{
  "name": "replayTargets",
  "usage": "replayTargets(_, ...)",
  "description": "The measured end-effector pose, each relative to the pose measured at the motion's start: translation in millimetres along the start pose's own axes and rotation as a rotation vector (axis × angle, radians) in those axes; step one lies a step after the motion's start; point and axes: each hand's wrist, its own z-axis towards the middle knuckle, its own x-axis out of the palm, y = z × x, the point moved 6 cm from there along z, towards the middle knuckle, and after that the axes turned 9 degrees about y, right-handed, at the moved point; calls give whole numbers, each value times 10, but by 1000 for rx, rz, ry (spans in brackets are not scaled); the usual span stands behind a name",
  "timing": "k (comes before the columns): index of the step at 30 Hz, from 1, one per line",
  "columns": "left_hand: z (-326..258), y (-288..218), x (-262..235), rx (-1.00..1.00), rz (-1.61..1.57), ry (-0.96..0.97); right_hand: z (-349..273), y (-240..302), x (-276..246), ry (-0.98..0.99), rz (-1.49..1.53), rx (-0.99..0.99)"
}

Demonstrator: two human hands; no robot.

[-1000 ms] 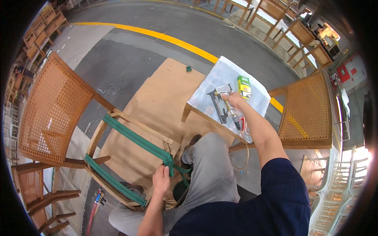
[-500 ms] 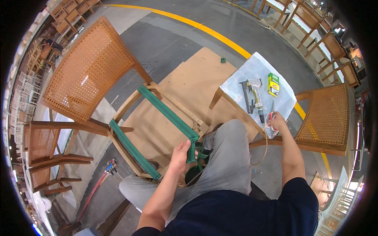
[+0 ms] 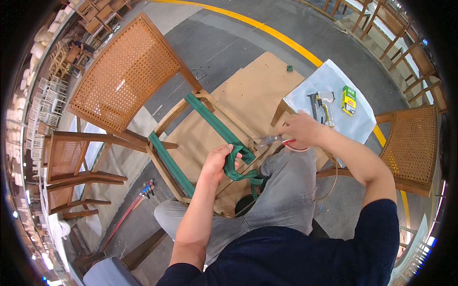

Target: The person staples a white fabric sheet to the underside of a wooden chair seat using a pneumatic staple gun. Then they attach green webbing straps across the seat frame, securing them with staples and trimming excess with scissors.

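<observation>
My left hand (image 3: 219,162) is closed on a green webbing strap (image 3: 234,164) at the near rail of a wooden chair frame (image 3: 164,119). The strap runs from the far rail to my fingers, and its loose length hangs over toward my legs. A second green strap (image 3: 169,162) is stretched across the frame's left side. My right hand (image 3: 305,131) grips scissors (image 3: 271,140) by their red and white handles, above my knee. Their blades point left toward the held strap, apart from it. Cane webbing fills the chair's backrest (image 3: 126,76).
At the right, a staple gun (image 3: 326,106) and a green and yellow box (image 3: 348,100) lie on a covered chair seat (image 3: 360,78). An air hose (image 3: 333,183) hangs beside it. Cardboard (image 3: 257,78) covers floor beyond the frame. More chairs (image 3: 71,159) stand left.
My right hand has lifted the scissors off the covered seat and brought them left toward the strap. My left hand still grips the webbing, whose end is now bent over. The whole view has shifted slightly.
</observation>
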Motion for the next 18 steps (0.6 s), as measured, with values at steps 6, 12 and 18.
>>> replayTargets(6,-45,60,27,7,-12,-18,517,117,455,161,-221,-292)
replayTargets(12,-204,93,26,-3,-92,-21,708,331,599,-2,-135,-442)
replayTargets(18,-296,93,234,96,-296,104,549,316,612,79,16,-312)
